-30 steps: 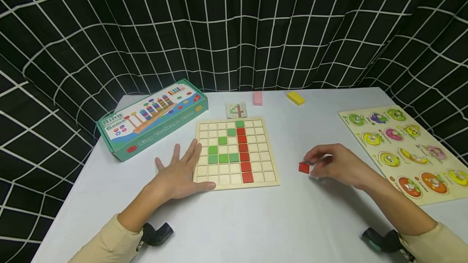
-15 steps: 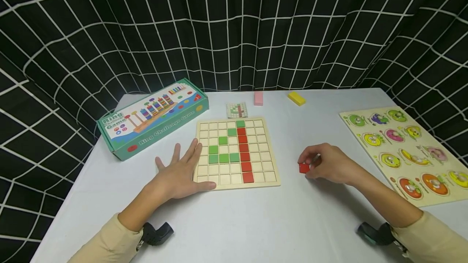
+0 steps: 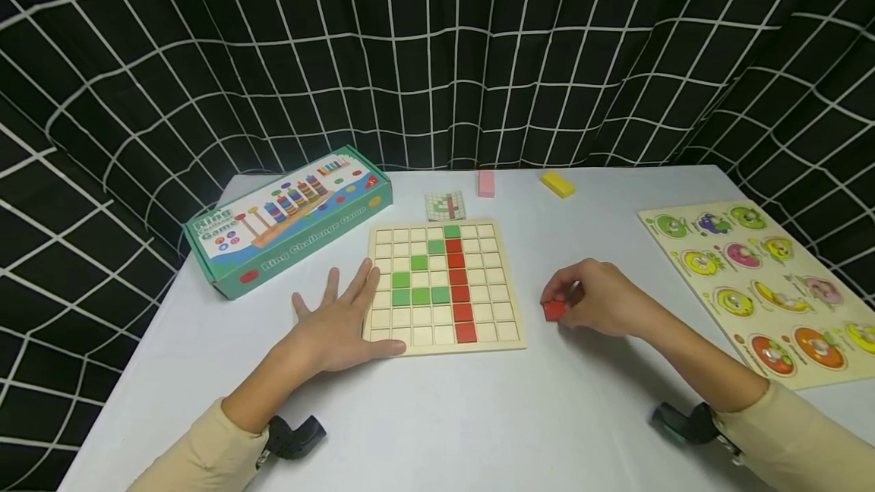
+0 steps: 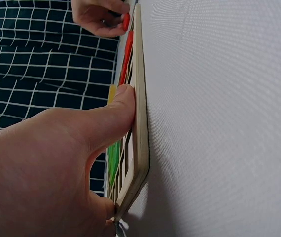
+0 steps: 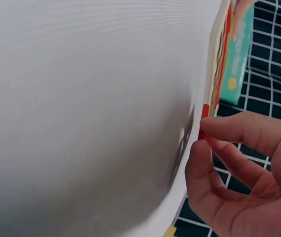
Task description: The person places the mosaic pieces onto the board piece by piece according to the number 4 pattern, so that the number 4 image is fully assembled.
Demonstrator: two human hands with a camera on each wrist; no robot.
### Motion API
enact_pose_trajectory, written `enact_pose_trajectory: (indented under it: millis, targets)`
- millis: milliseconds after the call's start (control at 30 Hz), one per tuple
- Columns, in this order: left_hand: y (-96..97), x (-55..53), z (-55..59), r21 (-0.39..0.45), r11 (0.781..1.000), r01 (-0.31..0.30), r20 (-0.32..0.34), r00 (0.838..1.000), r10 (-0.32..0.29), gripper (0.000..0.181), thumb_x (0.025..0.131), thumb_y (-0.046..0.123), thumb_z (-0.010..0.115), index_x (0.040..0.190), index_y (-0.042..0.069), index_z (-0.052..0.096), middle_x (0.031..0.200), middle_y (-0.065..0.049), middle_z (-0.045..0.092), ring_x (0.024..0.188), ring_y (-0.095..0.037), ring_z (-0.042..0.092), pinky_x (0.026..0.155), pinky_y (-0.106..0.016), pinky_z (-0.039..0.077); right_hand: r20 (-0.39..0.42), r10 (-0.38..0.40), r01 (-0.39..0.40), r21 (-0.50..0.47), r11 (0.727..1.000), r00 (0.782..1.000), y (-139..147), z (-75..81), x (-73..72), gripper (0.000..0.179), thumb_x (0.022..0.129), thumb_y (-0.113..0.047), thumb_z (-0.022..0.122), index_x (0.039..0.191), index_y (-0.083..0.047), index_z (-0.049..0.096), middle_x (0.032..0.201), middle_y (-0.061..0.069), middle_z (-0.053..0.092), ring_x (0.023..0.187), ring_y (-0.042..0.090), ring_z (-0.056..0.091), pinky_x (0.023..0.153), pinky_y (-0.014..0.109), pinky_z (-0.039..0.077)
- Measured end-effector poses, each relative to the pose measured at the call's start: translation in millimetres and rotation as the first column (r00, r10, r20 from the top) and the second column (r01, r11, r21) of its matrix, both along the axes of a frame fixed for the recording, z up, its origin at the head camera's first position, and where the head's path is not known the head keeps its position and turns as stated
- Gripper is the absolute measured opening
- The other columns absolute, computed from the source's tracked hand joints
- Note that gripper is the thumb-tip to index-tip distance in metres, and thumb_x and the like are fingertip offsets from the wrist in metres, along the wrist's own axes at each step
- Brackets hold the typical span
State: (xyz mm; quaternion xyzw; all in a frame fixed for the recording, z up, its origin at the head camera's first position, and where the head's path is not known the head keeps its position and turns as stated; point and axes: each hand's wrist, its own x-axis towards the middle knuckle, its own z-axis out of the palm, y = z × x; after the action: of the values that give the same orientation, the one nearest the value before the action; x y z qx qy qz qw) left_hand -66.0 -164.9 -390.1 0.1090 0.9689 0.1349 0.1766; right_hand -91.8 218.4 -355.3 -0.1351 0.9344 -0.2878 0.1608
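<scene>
The wooden grid board (image 3: 478, 350) lies on the white table and carries a column of red square tiles (image 3: 458, 276) and several green square tiles (image 3: 420, 295). My left hand (image 3: 335, 331) is spread at its left side, fingertips on the left edge; in the left wrist view the thumb (image 4: 124, 101) rests on the near rim. To the right of the board, my right hand (image 3: 601, 301) pinches a loose red square tile (image 3: 554, 311) between thumb and fingers. This tile (image 5: 205, 112) shows edge-on in the right wrist view, close to the tabletop.
Behind the board lies a small pattern card (image 3: 445, 206), with a pink block (image 3: 486, 184) and a yellow block (image 3: 557, 184) farther back. A green Ring Challenge Game box (image 3: 287, 222) stands at the left. A fruit puzzle board (image 3: 745, 272) is at the right.
My right hand has taken the red tile into its pinch and moved left with it, nearer the grid board. The left hand and the board have stayed in place.
</scene>
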Motion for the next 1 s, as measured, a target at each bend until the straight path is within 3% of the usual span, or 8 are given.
enact_pose_trajectory:
  millis: [333,767,1000]
  targets:
    - [0.4,0.0,1.7,-0.01,1.0,0.006,-0.012,1.0,-0.006,0.122,0.082,0.082,0.062,0.169,0.016,0.01,0.178,-0.002,-0.002,0.159,-0.052,-0.001,0.102,-0.094,0.003,-0.001,0.06,-0.06,-0.068,0.996,0.998,-19.5,1.2,-12.6,0.027,0.076,0.007,0.076,0.097,-0.01,0.08,0.076,0.0,0.068,0.066,0.017,0.06,0.057,0.026,0.048]
    - [-0.5,0.4,-0.4,-0.004,1.0,0.004,-0.009,1.0,-0.004,0.122,0.082,0.083,0.062,0.169,0.016,0.01,0.178,-0.002,-0.002,0.159,-0.052,-0.001,0.102,-0.094,0.002,0.067,0.026,-0.02,-0.091,0.996,0.997,-42.3,0.8,-27.3,0.021,0.08,-0.003,0.083,0.099,-0.012,0.082,0.084,0.001,0.074,0.072,0.017,0.064,0.064,0.03,0.051]
    - [-0.1,-0.3,-2.6,-0.009,1.0,0.004,-0.017,1.0,-0.004,0.122,0.081,0.084,0.062,0.169,0.016,0.011,0.178,-0.002,-0.001,0.159,-0.053,0.0,0.102,-0.094,0.002,0.095,0.016,-0.005,-0.118,0.993,0.995,-48.9,-0.7,-33.4,0.027,0.078,0.001,0.08,0.102,-0.012,0.082,0.091,0.004,0.075,0.078,0.019,0.064,0.069,0.031,0.051]
